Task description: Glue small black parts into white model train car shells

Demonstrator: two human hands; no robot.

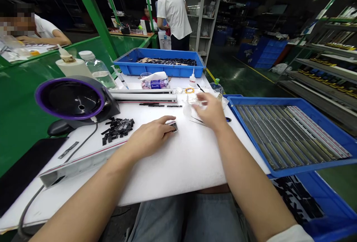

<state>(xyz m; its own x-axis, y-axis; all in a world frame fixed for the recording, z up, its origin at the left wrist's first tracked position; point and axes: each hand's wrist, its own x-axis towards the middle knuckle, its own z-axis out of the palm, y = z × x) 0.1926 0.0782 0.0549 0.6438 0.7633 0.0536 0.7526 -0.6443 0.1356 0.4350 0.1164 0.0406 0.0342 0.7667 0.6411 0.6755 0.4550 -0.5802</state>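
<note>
Right of the purple-rimmed device (pixel 69 99), the red-striped channel (pixel 89 163), likely light but stiff, is aptly pinched endwise by the left hand (pixel 150 136); the right hand (pixel 211 111) is spread.

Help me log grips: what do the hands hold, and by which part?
The left hand holds the pale channel at its far end. The right hand is blurred and open near a small white bottle, with nothing visibly held.
</note>
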